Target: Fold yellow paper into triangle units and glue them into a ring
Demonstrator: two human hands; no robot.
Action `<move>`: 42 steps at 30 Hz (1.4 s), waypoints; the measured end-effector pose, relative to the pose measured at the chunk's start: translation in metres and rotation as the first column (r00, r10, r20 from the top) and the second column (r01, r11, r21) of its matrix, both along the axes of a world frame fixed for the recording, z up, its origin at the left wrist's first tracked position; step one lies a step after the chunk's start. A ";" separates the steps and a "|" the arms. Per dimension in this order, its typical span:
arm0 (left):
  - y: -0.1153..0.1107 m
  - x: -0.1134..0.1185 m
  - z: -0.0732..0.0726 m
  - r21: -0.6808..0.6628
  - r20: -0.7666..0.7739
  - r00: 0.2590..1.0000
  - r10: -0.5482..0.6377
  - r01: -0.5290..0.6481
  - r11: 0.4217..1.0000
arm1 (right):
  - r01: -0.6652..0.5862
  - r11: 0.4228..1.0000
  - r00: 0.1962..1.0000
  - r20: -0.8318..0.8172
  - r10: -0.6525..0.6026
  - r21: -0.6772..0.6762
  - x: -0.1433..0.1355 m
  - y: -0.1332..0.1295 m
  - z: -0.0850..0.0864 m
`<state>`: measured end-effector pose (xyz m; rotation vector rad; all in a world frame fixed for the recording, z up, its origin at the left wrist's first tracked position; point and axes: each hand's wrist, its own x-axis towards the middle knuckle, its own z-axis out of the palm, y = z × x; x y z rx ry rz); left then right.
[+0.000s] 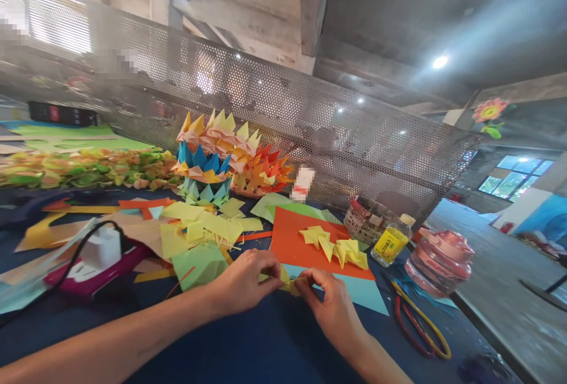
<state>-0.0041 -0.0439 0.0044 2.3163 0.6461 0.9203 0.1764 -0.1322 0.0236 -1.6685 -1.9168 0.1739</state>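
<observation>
- A small yellow paper piece [290, 287] is held just above the near middle part of the bench [212, 354], between the two hands.
- One end of it is pinched between thumb and forefinger of the left hand [253, 280]; the other end is gripped in the same way by the right hand [330, 301].
- Beyond the hands, an orange sheet [287, 243] is laid partly over a light blue sheet [361, 295], and yellow folded pieces [319, 241] are set in a row on the orange one.
- By the left forearm, a pale green paper [199, 266] is seen, with a pile of yellow paper [195, 224] spread behind it.
- Toward the bench's right edge are placed a basket [363, 223], a bottle [390, 243] with a yellow label, and a pink-lidded container [440, 266]; scissors [423, 315] with red and yellow handles are left nearer.
- On the left part of the bench, a magenta power strip [80, 288] is fitted with a white adapter [104, 248].
- Near the far edge, multicoloured paper flowers [212, 159] are grouped beside a heap of petals [110, 168]; that edge is lined by a perforated metal screen [266, 100].
</observation>
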 end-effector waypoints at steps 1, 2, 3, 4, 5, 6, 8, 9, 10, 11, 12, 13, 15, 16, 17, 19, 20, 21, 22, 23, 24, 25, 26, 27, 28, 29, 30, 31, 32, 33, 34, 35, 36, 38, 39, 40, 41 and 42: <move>0.000 0.000 0.000 0.001 -0.002 1.000 0.005 -0.005 1.000 | 0.001 1.000 1.000 0.003 -0.001 0.000 0.000 0.000 0.000; 0.000 0.000 0.000 0.003 -0.007 1.000 0.011 -0.011 1.000 | 0.001 1.000 1.000 0.006 -0.001 0.001 0.000 0.000 0.000; -0.001 0.000 -0.001 0.006 -0.012 1.000 0.018 -0.018 1.000 | 0.000 1.000 1.000 0.011 0.000 0.003 0.000 0.000 0.000; -0.001 0.000 -0.001 0.011 -0.015 1.000 0.024 -0.023 1.000 | -0.001 1.000 1.000 0.017 0.001 0.004 -0.001 0.000 0.000; -0.001 0.000 -0.001 0.017 -0.016 0.999 0.029 -0.028 0.999 | -0.005 1.000 1.000 0.022 0.005 0.004 -0.001 0.001 0.000; -0.002 0.000 -0.001 0.024 -0.013 0.999 0.033 -0.033 0.999 | -0.011 1.000 1.000 0.027 0.011 0.004 -0.001 0.001 0.000; -0.003 0.000 -0.002 0.036 -0.001 0.999 0.035 -0.035 0.999 | -0.019 1.000 0.999 0.033 0.019 0.009 -0.001 0.001 -0.001; -0.003 0.000 -0.002 0.041 0.005 0.999 0.034 -0.035 0.999 | -0.021 1.000 0.999 0.036 0.020 0.014 -0.001 0.001 -0.001; -0.003 0.000 -0.003 0.045 0.011 0.999 0.034 -0.034 0.998 | -0.021 1.000 0.999 0.039 0.020 0.019 0.000 0.001 -0.002; -0.004 0.000 -0.003 0.052 0.016 0.999 0.035 -0.035 0.998 | -0.019 1.000 0.999 0.042 0.018 0.023 0.000 0.000 -0.002; -0.004 0.000 -0.003 0.058 0.020 0.999 0.034 -0.035 0.998 | -0.018 1.000 0.999 0.046 0.017 0.023 0.000 0.000 -0.003; -0.004 0.000 -0.004 0.064 0.024 0.999 0.033 -0.034 0.997 | -0.019 1.000 0.999 0.049 0.018 0.023 0.000 0.000 -0.003; -0.004 0.000 -0.004 0.076 0.032 0.999 0.029 -0.032 0.997 | -0.023 1.000 0.998 0.052 0.022 0.022 -0.001 0.000 -0.003; -0.004 0.001 -0.005 0.081 0.038 0.999 0.030 -0.033 0.996 | -0.026 0.999 0.998 0.051 0.025 0.021 -0.001 0.000 -0.003; -0.004 0.001 -0.005 0.086 0.044 0.999 0.030 -0.034 0.996 | -0.031 0.999 0.998 0.049 0.030 0.020 -0.001 0.000 -0.002; -0.003 0.001 -0.005 0.098 0.058 0.998 0.027 -0.033 0.995 | -0.039 0.999 0.998 0.047 0.038 0.022 -0.001 0.000 -0.002; -0.003 0.001 -0.005 0.104 0.067 0.997 0.022 -0.029 0.994 | -0.041 0.999 0.998 0.047 0.040 0.025 -0.001 0.000 -0.002; -0.003 0.001 -0.005 0.113 0.079 0.997 0.014 -0.023 0.993 | -0.043 0.999 0.998 0.048 0.042 0.028 -0.001 0.000 -0.002; -0.003 0.001 -0.005 0.128 0.092 0.996 0.004 -0.016 0.992 | -0.045 0.998 0.998 0.049 0.043 0.035 -0.001 0.000 -0.002; -0.003 0.001 -0.006 0.147 0.103 0.995 -0.006 -0.010 0.989 | -0.048 0.998 0.998 0.051 0.046 0.041 -0.001 0.000 -0.002; -0.004 0.001 -0.006 0.172 0.111 0.994 -0.015 -0.004 0.985 | -0.051 0.997 0.997 0.051 0.049 0.049 -0.001 0.000 -0.003; -0.004 0.001 -0.006 0.201 0.115 0.993 -0.024 0.000 0.980 | -0.054 0.997 0.997 0.052 0.051 0.055 -0.001 0.000 -0.003; -0.004 0.001 -0.006 0.232 0.114 0.993 -0.031 0.004 0.973 | -0.055 0.997 0.997 0.053 0.052 0.060 0.000 0.001 -0.003; -0.004 0.001 -0.006 0.265 0.109 0.993 -0.036 0.006 0.964 | -0.054 0.997 0.997 0.056 0.051 0.063 0.000 0.001 -0.003; -0.004 0.001 -0.006 0.296 0.100 0.994 -0.038 0.007 0.955 | -0.051 0.997 0.997 0.058 0.047 0.062 0.000 0.001 -0.003; -0.005 0.001 -0.006 0.324 0.087 0.996 -0.037 0.007 0.946 | -0.047 0.997 0.997 0.060 0.043 0.057 0.000 0.001 -0.004; -0.005 0.000 -0.006 0.346 0.074 0.997 -0.035 0.008 0.938 | -0.043 0.998 0.997 0.062 0.040 0.051 0.000 0.001 -0.004; -0.005 0.000 -0.005 0.363 0.063 0.997 -0.033 0.008 0.932 | -0.040 0.998 0.997 0.061 0.037 0.048 0.000 0.001 -0.004; -0.006 0.000 -0.005 0.375 0.056 0.998 -0.035 0.012 0.927 | -0.036 0.998 0.998 0.059 0.033 0.048 0.000 0.001 -0.004; -0.007 0.000 -0.004 0.383 0.054 0.998 -0.038 0.014 0.924 | -0.032 0.998 0.998 0.057 0.030 0.051 -0.001 0.001 -0.005; -0.008 -0.001 -0.003 0.388 0.058 0.997 -0.042 0.016 0.922 | -0.031 0.998 0.998 0.056 0.027 0.056 -0.001 0.001 -0.005; -0.009 -0.001 -0.003 0.392 0.068 0.997 -0.046 0.016 0.920 | -0.032 0.998 0.998 0.056 0.028 0.061 -0.001 0.001 -0.006; -0.009 -0.001 -0.002 0.397 0.081 0.995 -0.051 0.015 0.918 | -0.036 0.997 0.998 0.059 0.033 0.066 -0.001 0.000 -0.006; -0.011 -0.001 -0.002 0.404 0.109 0.993 -0.054 0.005 0.915 | -0.058 0.995 0.996 0.073 0.053 0.079 -0.002 0.000 -0.008; -0.011 -0.001 -0.001 0.409 0.121 0.991 -0.055 0.000 0.912 | -0.071 0.994 0.994 0.083 0.064 0.088 -0.002 0.001 -0.008; -0.012 -0.001 -0.002 0.415 0.127 0.990 -0.056 -0.001 0.910 | -0.083 0.992 0.993 0.097 0.074 0.098 -0.002 0.001 -0.009; -0.012 -0.001 -0.002 0.419 0.129 0.990 -0.056 -0.003 0.908 | -0.092 0.990 0.990 0.112 0.080 0.111 -0.002 0.001 -0.009; -0.012 -0.002 -0.002 0.422 0.128 0.990 -0.056 -0.003 0.907 | -0.100 0.987 0.988 0.129 0.084 0.123 -0.002 0.001 -0.010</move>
